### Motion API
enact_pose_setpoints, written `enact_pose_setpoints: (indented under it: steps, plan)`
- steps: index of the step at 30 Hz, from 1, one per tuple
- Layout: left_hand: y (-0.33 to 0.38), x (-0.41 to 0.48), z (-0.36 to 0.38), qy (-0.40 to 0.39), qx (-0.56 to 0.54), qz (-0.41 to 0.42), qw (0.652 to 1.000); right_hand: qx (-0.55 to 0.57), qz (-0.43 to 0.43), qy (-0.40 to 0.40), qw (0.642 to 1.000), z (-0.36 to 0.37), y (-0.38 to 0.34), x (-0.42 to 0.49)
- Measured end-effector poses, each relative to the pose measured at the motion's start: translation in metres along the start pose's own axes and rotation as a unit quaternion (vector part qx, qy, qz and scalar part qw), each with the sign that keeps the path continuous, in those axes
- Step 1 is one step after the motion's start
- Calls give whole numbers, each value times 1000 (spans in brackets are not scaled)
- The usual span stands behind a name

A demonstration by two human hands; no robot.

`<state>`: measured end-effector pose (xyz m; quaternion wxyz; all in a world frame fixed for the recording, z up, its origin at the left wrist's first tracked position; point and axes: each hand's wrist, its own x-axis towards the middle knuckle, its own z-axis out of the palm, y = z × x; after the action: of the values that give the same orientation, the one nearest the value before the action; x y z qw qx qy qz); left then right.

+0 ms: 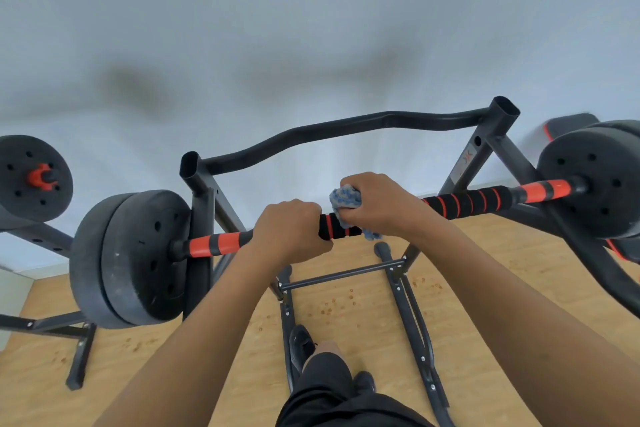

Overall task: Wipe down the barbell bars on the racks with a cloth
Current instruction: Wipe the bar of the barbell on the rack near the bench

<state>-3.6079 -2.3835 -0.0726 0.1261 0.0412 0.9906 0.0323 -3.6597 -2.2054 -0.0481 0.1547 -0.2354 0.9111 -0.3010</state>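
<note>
A barbell bar (467, 202) with black foam grips and orange bands lies across a dark steel rack (349, 130), black weight plates on both ends. My left hand (289, 230) grips the bar left of its middle. My right hand (375, 204) holds a blue and white cloth (344, 198) wrapped round the bar just right of the left hand. Part of the cloth hangs below the bar.
Large black plates (131, 258) hang at the bar's left end and more (594, 180) at the right. A second barbell's plate (34, 177) on another rack shows at far left. The rack's base rails (401, 282) run over the wooden floor beside my feet; a white wall stands behind.
</note>
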Motion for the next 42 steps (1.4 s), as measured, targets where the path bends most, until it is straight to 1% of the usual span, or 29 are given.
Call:
enact_pose_setpoints:
  steps: [5, 8, 9, 12, 14, 15, 17, 18, 19, 21, 24, 25, 27, 30, 33, 35, 37, 38, 39, 40, 41, 42]
  plan:
    - [8, -12, 18, 128, 42, -6, 991, -4, 19, -23, 1000, 4, 1, 12]
    - [11, -18, 23, 161, 47, -4, 986, 38, 47, -63, 996, 3, 3, 18]
    - [11, -19, 24, 165, 46, -5, 985, 39, 54, -63, 996, 4, 4, 20]
    - [7, -20, 25, 179, 16, 19, 984, -34, 44, -25, 998, 8, 6, 26]
    - [1, -23, 25, 203, -16, 71, 976, -78, 27, 10, 997, 2, 9, 27]
    - [-2, -25, 27, 224, -22, 97, 970, -123, 15, 42, 991, -4, 11, 26]
    - [-3, -29, 31, 262, -9, 117, 958, -245, -20, 113, 963, -15, 17, 25]
    - [1, -30, 33, 267, 6, 110, 957, -283, -32, 137, 949, -19, 20, 24]
    - [6, -30, 37, 267, 25, 95, 959, -299, -34, 148, 942, -21, 21, 23]
    - [17, -26, 39, 244, 64, 54, 966, -287, -30, 128, 949, -20, 20, 20]
    - [22, -14, 34, 208, 81, 15, 975, -221, -17, 42, 974, -11, 17, 11]
    - [21, -11, 31, 204, 83, 6, 975, -208, -22, 28, 977, -8, 16, 8]
    - [20, -6, 24, 178, 87, -13, 980, -204, -40, 32, 978, -3, 15, 0]
    - [20, 3, 14, 115, 75, -32, 990, -198, -53, 55, 977, 1, 15, -9]
    - [18, 12, 2, 41, 38, -48, 997, -199, -53, 69, 976, 0, 12, -16]
    - [14, 22, -8, -37, -9, -65, 997, -207, -54, 73, 974, 0, 9, -22]
    - [8, 34, -19, -144, -103, -56, 983, -206, -51, 79, 974, -1, 8, -26]
    - [5, 37, -25, -179, -147, -38, 972, -202, -49, 84, 975, -2, 9, -27]
    - [1, 39, -28, -180, -175, -13, 968, -194, -48, 89, 976, -4, 10, -28]
    - [0, 37, -29, -144, -181, 11, 973, -182, -46, 94, 978, -5, 12, -28]
    - [-1, 32, -26, -78, -152, 30, 985, -169, -43, 97, 980, -6, 13, -28]
    - [0, 25, -20, -1, -95, 45, 994, -158, -40, 100, 982, -6, 14, -26]
